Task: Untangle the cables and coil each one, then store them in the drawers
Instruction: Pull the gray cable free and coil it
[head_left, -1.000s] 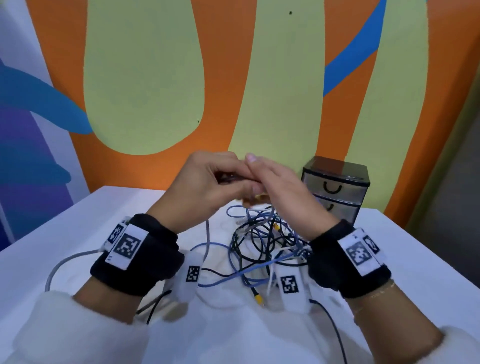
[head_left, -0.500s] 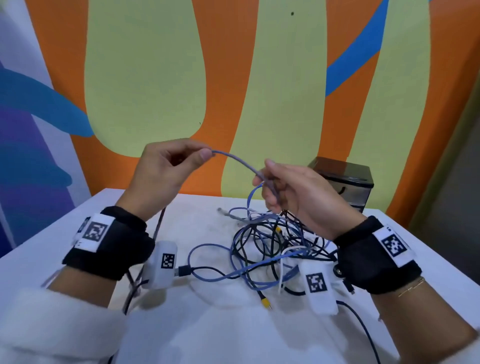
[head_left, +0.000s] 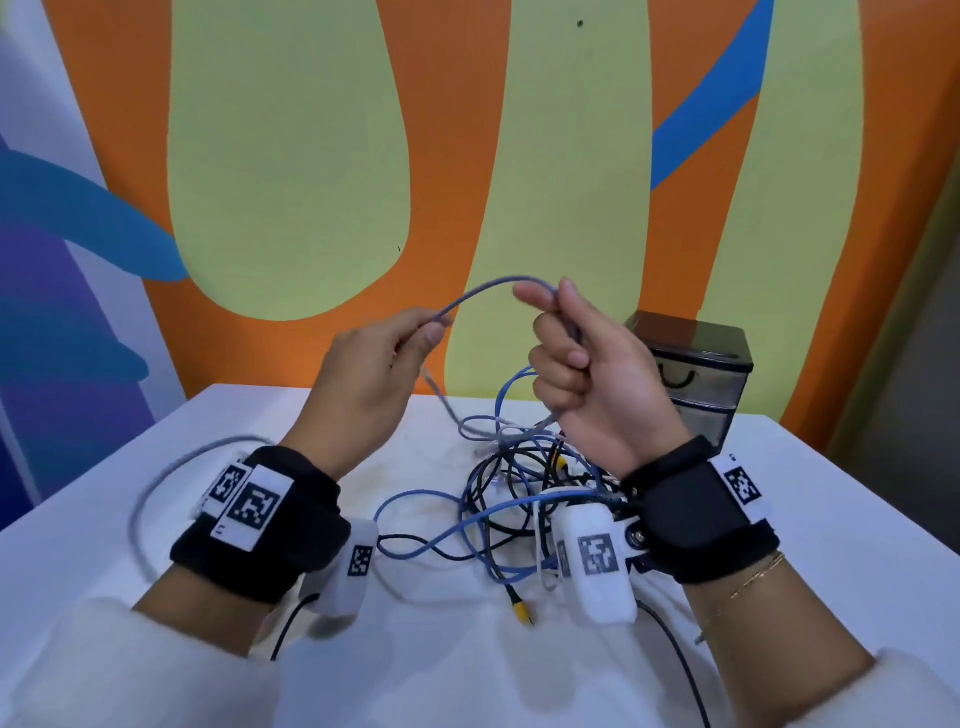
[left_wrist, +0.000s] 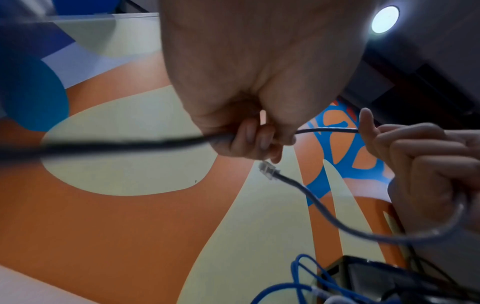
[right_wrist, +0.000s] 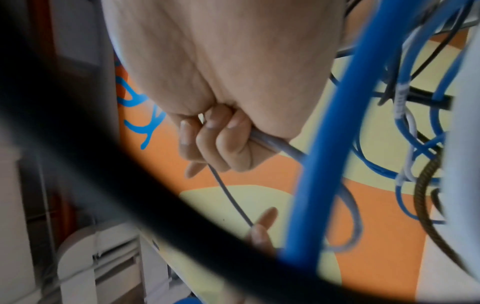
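Note:
A grey network cable (head_left: 483, 291) arches in the air between my two hands. My left hand (head_left: 410, 343) pinches it on the left, and its far length trails back past my left wrist (head_left: 156, 483). My right hand (head_left: 561, 332) is curled round the cable (right_wrist: 270, 142) on the right. The cable's clear plug (left_wrist: 267, 169) hangs free below my left hand (left_wrist: 249, 142). Under both hands a tangle of blue, black and white cables (head_left: 519, 499) lies on the white table (head_left: 156, 519). A small dark drawer unit (head_left: 696, 374) stands at the back right.
A yellow-tipped plug (head_left: 519, 608) pokes out of the tangle toward me. A black lead (head_left: 680, 670) runs off the front edge. A painted orange and yellow wall (head_left: 311, 156) rises right behind the table. The table's right edge drops to a grey floor (head_left: 898, 415).
My hands came apart from a joined grip and drew a span of grey cable between them. The right hand has since risen and curled tighter, and the left has lowered.

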